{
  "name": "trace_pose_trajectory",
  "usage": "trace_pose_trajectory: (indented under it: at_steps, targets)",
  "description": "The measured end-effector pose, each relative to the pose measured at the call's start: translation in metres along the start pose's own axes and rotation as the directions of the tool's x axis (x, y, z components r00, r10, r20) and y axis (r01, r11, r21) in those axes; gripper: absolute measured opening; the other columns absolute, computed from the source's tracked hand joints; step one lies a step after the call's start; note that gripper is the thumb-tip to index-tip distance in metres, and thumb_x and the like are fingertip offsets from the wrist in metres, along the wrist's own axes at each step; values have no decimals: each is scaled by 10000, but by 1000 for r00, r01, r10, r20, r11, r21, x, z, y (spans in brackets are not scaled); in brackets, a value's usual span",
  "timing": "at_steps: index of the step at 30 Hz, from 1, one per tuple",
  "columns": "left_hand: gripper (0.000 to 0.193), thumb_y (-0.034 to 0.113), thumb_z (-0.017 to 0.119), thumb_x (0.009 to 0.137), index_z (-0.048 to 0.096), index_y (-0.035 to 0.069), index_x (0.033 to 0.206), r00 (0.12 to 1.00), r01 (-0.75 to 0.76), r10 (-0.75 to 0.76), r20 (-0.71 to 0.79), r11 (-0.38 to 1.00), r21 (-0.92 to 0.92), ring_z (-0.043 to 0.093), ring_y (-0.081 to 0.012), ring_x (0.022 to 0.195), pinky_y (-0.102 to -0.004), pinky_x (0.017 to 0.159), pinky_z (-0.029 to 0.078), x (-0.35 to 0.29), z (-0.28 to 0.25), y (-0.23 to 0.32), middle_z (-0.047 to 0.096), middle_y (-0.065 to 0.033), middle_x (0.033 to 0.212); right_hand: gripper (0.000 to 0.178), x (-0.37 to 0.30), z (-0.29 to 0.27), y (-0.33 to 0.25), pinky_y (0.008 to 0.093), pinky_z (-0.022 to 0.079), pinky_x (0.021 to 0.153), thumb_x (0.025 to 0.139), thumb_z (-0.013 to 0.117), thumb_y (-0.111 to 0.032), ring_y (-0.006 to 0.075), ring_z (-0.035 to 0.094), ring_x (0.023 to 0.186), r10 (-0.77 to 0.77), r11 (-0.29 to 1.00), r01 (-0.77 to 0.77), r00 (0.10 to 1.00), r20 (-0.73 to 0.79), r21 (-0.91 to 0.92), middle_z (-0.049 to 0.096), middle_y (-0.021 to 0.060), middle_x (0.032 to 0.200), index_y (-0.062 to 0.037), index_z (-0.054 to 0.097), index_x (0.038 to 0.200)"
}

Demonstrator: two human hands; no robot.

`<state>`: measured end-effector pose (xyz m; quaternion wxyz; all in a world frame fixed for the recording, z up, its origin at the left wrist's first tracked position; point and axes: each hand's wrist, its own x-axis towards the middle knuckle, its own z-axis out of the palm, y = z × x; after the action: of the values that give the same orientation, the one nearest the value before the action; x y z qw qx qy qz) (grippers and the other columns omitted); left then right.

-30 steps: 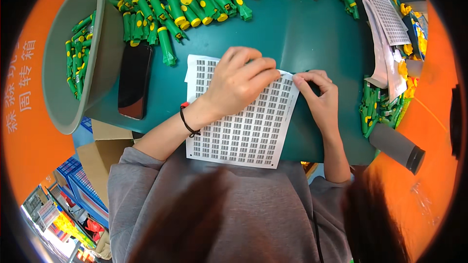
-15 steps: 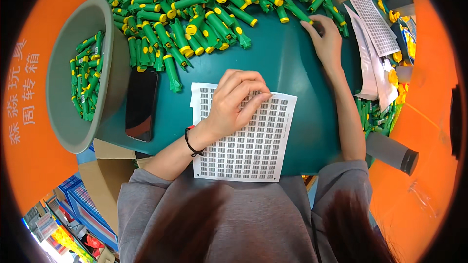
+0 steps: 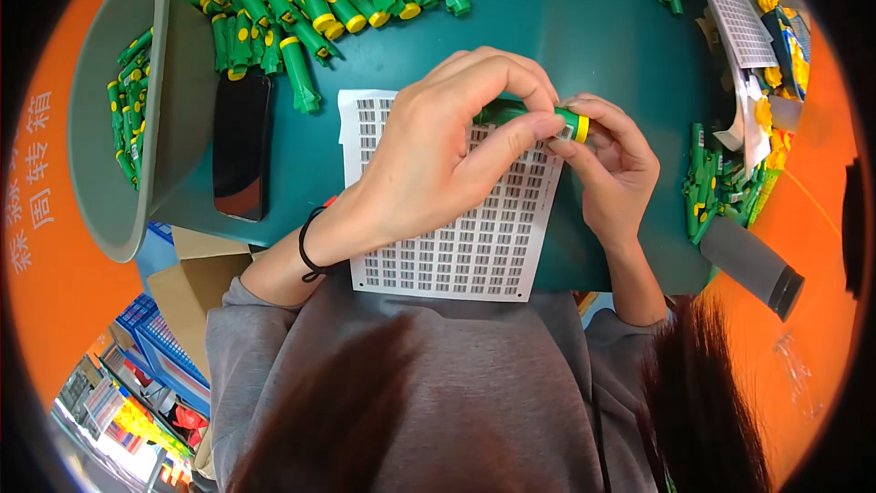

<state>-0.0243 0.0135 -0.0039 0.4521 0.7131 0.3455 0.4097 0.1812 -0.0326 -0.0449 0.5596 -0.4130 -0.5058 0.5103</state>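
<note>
A green plastic toy tube with a yellow end cap (image 3: 581,129) is held above the sticker sheet, between both hands. My right hand (image 3: 616,169) grips its capped end with bent fingers. My left hand (image 3: 429,146) has its thumb and fingertips closed on the tube's side, where a small white label (image 3: 567,133) shows by the thumb. That hand covers much of the tube's far end. Beneath lies the white sheet of printed labels (image 3: 438,265), at the table's near edge.
Many similar green tubes (image 3: 310,0) are heaped at the far left. A grey-green basin (image 3: 155,110) with more tubes stands left, beside a black phone (image 3: 242,151). On the right are further label sheets (image 3: 735,14), labelled tubes (image 3: 703,178) and a grey bottle (image 3: 748,260).
My right hand has brought a green tube from the far right of the table to above the sheet. My left hand has risen off the sheet and closed on the tube.
</note>
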Motion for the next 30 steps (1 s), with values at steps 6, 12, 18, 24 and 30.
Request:
trace_pose_trajectory:
  at_steps: [6, 12, 18, 24, 30]
  targets:
    - [92, 47, 695, 911, 660, -3, 979, 996, 94, -94, 5, 995, -42, 643, -172, 983, -300, 903, 491, -3, 6, 6, 685, -96, 1031, 390, -5, 1, 2, 326, 592, 932, 821, 730, 141, 208, 639, 1095, -71, 997, 72, 997, 26, -23, 600, 160, 1264, 57, 638, 1190]
    - [89, 50, 694, 915, 663, -4, 978, 997, 80, -80, -6, 997, -15, 646, -165, 980, -297, 903, 492, -5, 6, 7, 688, -93, 1022, 380, -6, 2, 1, 328, 596, 929, 823, 729, 138, 212, 639, 1101, -103, 994, 104, 994, 27, -29, 602, 155, 1265, 56, 640, 1184]
    - [89, 48, 703, 907, 664, -2, 969, 996, 94, -94, 0, 995, 16, 654, -162, 967, -293, 894, 497, -5, 5, 8, 694, -89, 1006, 396, -8, 3, -4, 334, 535, 970, 810, 723, 150, 234, 633, 1130, -72, 993, 74, 997, 25, -90, 615, 178, 1232, 77, 631, 1188]
    - [99, 50, 717, 893, 665, 0, 959, 997, 79, -78, -14, 995, 61, 659, -162, 968, -297, 890, 502, -7, 6, 10, 697, -90, 997, 389, -10, 4, -5, 332, 544, 957, 809, 724, 150, 230, 638, 1120, -69, 995, 70, 997, 21, -68, 612, 180, 1237, 80, 636, 1181]
    - [138, 124, 748, 903, 675, 12, 937, 975, 223, -223, 0, 974, -28, 655, -128, 891, -260, 792, 506, -9, 7, 5, 692, -66, 943, 401, -9, 1, -3, 318, 589, 925, 818, 733, 135, 215, 646, 1092, -119, 989, 123, 992, 46, -82, 620, 151, 1223, 54, 653, 1202]
